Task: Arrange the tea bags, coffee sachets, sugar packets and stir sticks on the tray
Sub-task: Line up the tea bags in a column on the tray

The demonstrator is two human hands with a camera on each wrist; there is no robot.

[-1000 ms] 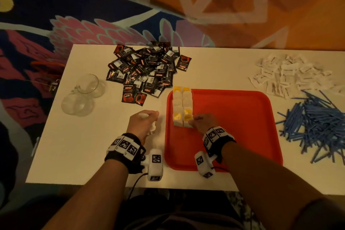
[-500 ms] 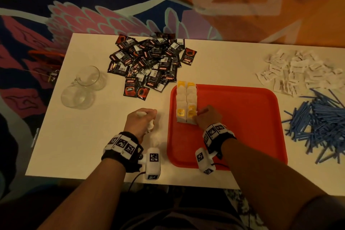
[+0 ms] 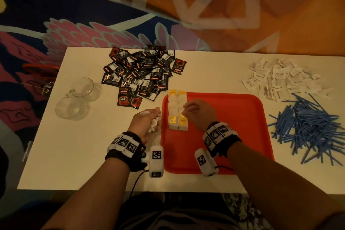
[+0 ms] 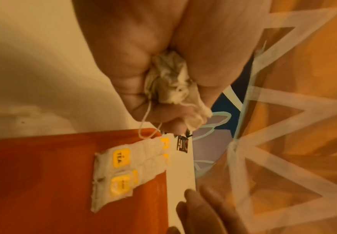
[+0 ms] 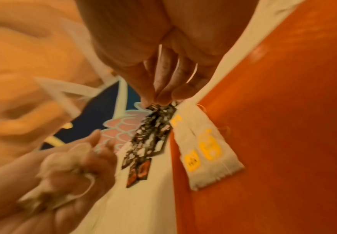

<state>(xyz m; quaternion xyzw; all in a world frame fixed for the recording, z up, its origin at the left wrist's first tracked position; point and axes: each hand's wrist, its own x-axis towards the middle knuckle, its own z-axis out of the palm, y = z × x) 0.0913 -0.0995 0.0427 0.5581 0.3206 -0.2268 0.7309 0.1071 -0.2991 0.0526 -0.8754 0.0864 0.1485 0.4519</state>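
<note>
On table left of tray, left hand stays clenched around a bunch of tea bags, unmoved. Bag rows lie along tray's left edge. Right hand has lifted off them, fingertips pinched together; contents unclear.

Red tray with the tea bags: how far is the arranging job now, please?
Early stage. Done: two neat columns of white tea bags with yellow tags lie along the left edge of the red plastic tray. In hand: the left hand grips a bunch of loose tea bags; the right hand is at the columns. Left: black coffee sachets, white sugar packets and blue stir sticks remain piled on the white table.
</note>
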